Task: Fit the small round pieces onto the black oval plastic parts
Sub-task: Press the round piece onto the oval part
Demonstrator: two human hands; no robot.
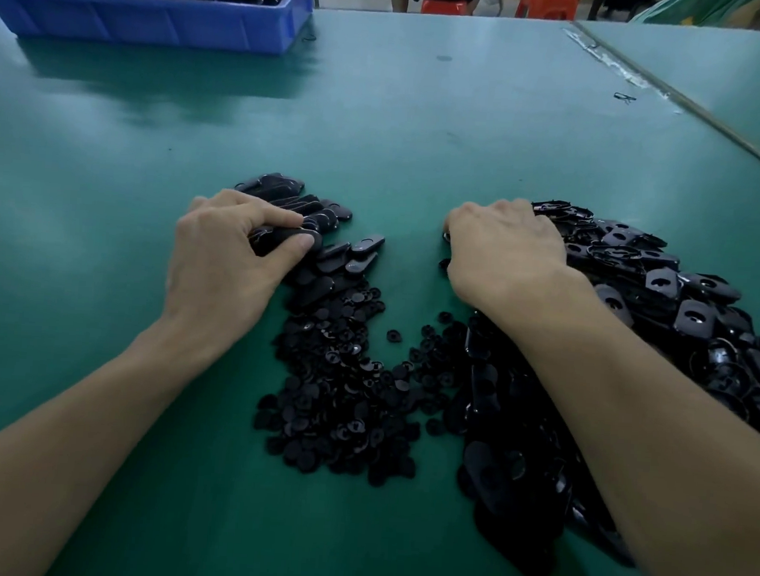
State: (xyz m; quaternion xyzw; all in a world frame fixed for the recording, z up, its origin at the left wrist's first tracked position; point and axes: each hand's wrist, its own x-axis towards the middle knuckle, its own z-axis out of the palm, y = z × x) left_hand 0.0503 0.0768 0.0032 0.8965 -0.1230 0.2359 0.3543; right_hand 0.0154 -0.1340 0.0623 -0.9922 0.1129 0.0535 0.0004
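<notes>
Clutching several black oval parts (pixel 276 237) in left grip (pixel 220 251), right grip (pixel 505 255) curling over pile (pixel 663 283), hold untellable, risking bunch slipping if overfilled

A small-parts assembly workshop: a broad green-topped workbench (pixel 424 112) carries loose heaps of black oval plastic parts (pixel 329 213), small round pieces (pixel 340 396) and moulded black plates (pixel 680 297), all lying straight on its surface. A blue plastic crate (pixel 163 20) at the far left corner is piled with more black components. A second green bench (pixel 729 77) butts against the first, and red plastic stools (pixel 547 2) stand beyond.
</notes>
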